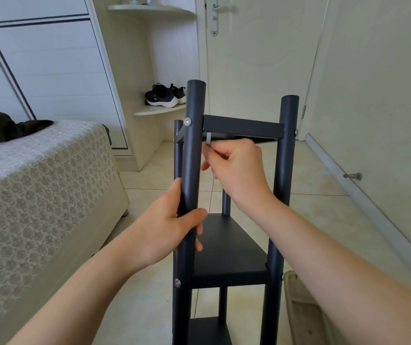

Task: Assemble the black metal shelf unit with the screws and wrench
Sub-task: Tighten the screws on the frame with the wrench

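- Head view: the black shelf unit (229, 245) stands upright on the tiled floor (323, 215). It runs from the centre of the frame down past the bottom edge, and its top shelf (243, 127) sits just above my hands.
- My left hand (172, 227) is wrapped around the front post (192, 158), left of centre, with the thumb across its face. I judge this grip steadies the frame against twisting or tipping while I work on the joint above.
- My right hand (239, 168) is higher up, apart from the left. Its fingers are curled on the small silver wrench (208, 139), whose short end points up under the top shelf's left corner, just beside that post.
- A screw (187, 122) shows on the post at the same height, so I take this corner to be the one being fastened. The shelf's lip hides what the wrench tip meets.
- The post and the shelf's underside crowd the wrench, so I expect only short swings there.
- Around: the bed (37, 183) fills the left of the frame, with a dark garment (0, 128) on it at the far left edge.
- Shoes (164, 95) sit on a corner shelf (159, 109) above centre, with the closed door (256, 58) to their right.
- A door stop (352, 176) sticks out at the right. My forearm partly hides a pale object at the lower right, and I cannot tell what it is.
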Motion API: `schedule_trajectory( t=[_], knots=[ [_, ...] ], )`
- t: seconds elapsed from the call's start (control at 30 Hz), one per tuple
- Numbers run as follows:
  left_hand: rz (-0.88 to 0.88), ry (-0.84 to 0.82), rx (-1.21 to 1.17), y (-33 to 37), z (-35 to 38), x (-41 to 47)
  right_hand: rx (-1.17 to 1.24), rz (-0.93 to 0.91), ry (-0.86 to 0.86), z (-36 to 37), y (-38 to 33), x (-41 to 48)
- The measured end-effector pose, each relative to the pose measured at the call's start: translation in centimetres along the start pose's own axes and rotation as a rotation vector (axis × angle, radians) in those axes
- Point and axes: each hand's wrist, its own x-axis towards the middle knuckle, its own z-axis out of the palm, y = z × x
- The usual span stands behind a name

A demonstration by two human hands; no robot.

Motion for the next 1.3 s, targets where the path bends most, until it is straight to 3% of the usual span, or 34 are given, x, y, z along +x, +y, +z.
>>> schedule_trajectory(
  t=[0.53, 0.9, 1.3],
  knots=[
    [0.005, 0.005, -0.012, -0.5, -0.3, 0.5, 0.045, -0.17, 0.279, 3.8, 1.1, 0.7],
    [0.025, 0.005, -0.012, -0.1, 0.0, 0.5, 0.01, 0.105, -0.018, 2.1, 0.7, -0.2],
    [0.019, -0.01, 0.017, 0.1, 0.3, 0.3, -0.098, 0.126, -0.082, -2.1, -1.0, -0.7]
  ],
)
